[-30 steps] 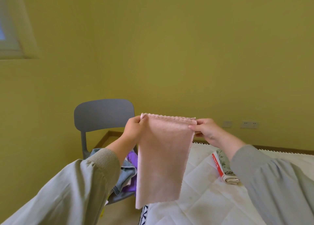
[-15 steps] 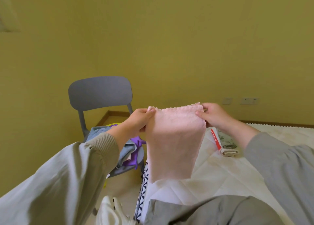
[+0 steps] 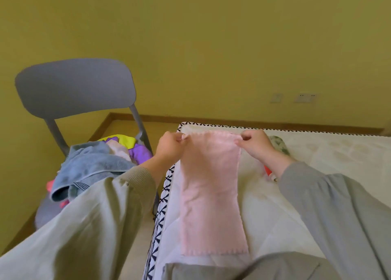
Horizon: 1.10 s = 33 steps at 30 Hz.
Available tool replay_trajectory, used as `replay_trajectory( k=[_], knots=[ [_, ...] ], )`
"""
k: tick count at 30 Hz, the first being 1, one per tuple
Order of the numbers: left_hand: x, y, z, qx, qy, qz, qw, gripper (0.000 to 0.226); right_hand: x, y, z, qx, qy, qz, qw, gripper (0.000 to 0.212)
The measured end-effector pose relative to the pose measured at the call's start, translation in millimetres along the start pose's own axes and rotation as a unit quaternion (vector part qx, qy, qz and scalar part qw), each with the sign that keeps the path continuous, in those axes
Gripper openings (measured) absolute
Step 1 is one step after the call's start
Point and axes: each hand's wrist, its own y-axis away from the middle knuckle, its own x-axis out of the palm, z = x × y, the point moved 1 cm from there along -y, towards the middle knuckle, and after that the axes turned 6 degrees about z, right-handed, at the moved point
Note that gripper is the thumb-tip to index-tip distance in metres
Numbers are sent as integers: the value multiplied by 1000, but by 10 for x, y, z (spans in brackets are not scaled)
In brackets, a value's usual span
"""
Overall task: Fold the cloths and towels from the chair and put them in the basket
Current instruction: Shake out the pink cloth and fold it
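Observation:
A pink cloth (image 3: 211,191) lies lengthwise on the white mattress (image 3: 317,174), folded into a long strip. My left hand (image 3: 170,146) pinches its far left corner and my right hand (image 3: 257,144) pinches its far right corner. To the left stands the grey chair (image 3: 74,87), heaped with a blue towel (image 3: 93,167) plus purple, yellow and pale cloths (image 3: 127,145). No basket is in view.
A folded patterned cloth with a red edge (image 3: 277,144) lies on the mattress behind my right wrist, partly hidden. The mattress edge with black-and-white trim (image 3: 164,195) runs beside the chair. A yellow wall with sockets (image 3: 304,97) stands behind.
The pink cloth hung in the air between my hands; both hands have lowered it, and it now lies flat on the mattress. My view has tilted downward.

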Motion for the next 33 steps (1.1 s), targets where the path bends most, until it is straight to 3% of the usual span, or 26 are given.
replay_trajectory(
  k=[5,7,11,16,20,23,27,33],
  knots=[
    [342,-404,366,-79,-30,-28,996,46,366,-453,-322,26,6,6,1000,46],
    [468,-532,508,-124,45,-7,991,36,515,-572,-441,77,-67,2,995,39],
    [666,-680,748,-191,246,18,950,26,770,-674,-654,160,-241,3,957,14],
    [793,-729,931,-267,398,48,876,19,947,-756,-855,225,-327,35,917,15],
    [864,-680,1059,-301,421,18,855,25,995,-777,-978,274,-336,0,901,23],
    [882,-580,1148,-288,418,17,861,9,1022,-712,-1062,261,-319,-10,911,12],
    [930,-457,1252,-253,341,46,904,22,1071,-619,-1159,233,-286,1,930,23],
    [988,-338,1328,-241,273,77,928,20,1203,-567,-1317,189,-139,-25,972,33]
  ],
)
